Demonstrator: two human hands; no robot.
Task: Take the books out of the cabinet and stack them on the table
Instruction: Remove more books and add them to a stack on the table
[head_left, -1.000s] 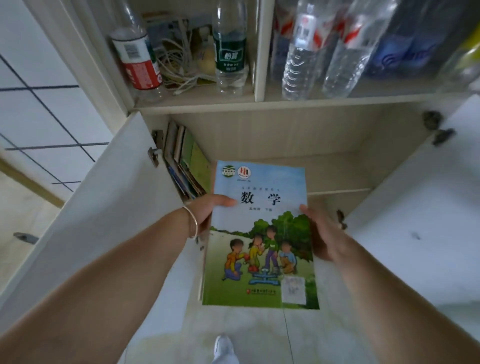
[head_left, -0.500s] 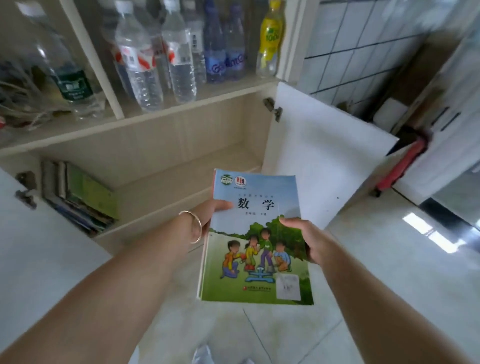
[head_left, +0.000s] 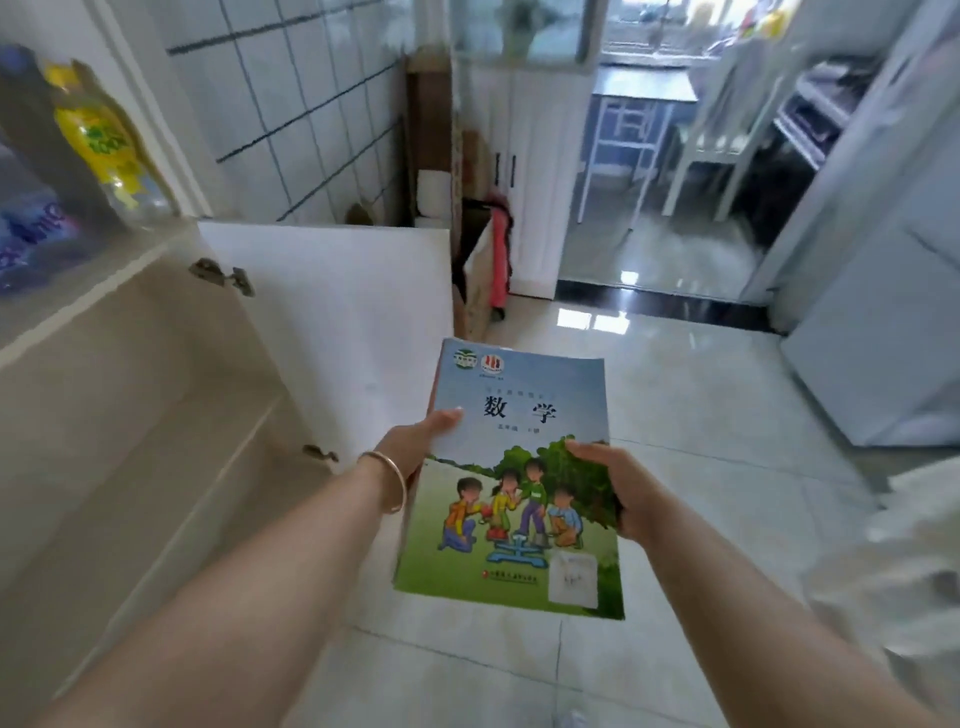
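The book, a maths textbook, is held mid-frame over the floor in the head view, pinched at its edges by the left hand and right hand. With grips that light, it could easily get dropped before any worktop is reached.

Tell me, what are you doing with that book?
A person holds a maths textbook with both hands, the left hand on its left edge and the right hand on its right edge. The open cabinet is off to the left. No table top with stacked books shows, so the book isn't stacked yet.
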